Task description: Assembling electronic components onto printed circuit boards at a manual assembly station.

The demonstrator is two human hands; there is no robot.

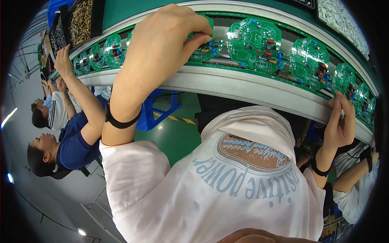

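Note:
My left hand (156,42) reaches over a green circuit board (204,54) on the conveyor line. Its thumb and forefinger are pinched together at that board's far part. Whatever is between the fingertips is too small or hidden to make out. To the right, my right hand (341,121) is at the line's near edge, beside another green board (343,79). Its fingertips are drawn close together, and I cannot see what they hold, if anything. Between my hands lie a board with red and blue components (254,44) and a similar one (308,62).
A pale metal rail (251,83) runs along the near side. Bins of yellowish parts (81,20) and white parts (342,24) stand beyond the line. A co-worker in navy (79,139) works at the left; another's arm (356,176) shows at the right. A blue stool (148,115) stands below.

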